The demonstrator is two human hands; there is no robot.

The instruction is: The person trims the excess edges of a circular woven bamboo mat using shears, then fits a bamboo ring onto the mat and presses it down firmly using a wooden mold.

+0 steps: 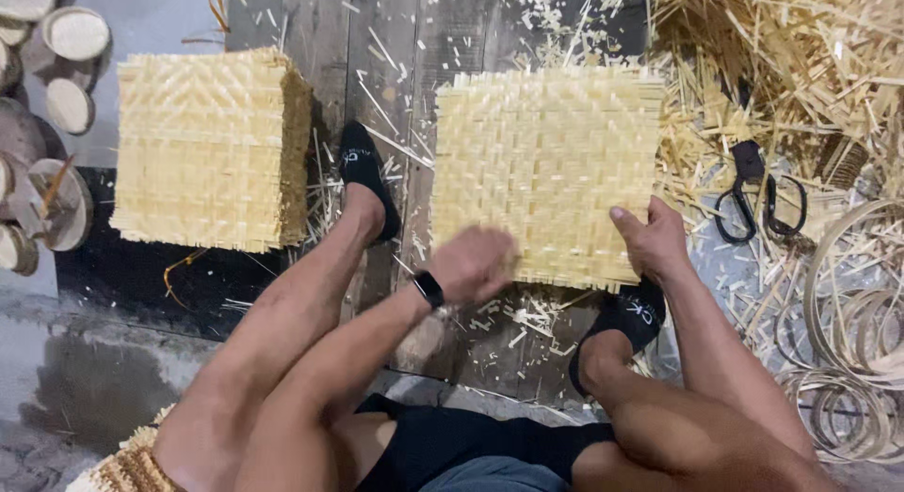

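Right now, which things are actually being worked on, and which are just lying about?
In hand: woven mat, left hand, right hand.

Lying about: stack of woven mats, scissors, loose strips, coiled hoops, wooden discs.

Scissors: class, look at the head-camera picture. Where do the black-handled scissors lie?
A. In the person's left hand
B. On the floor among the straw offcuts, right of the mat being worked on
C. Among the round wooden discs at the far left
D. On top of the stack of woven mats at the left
B: the scissors lie on the floor in the straw offcuts, just right of the woven mat, and neither hand touches them.
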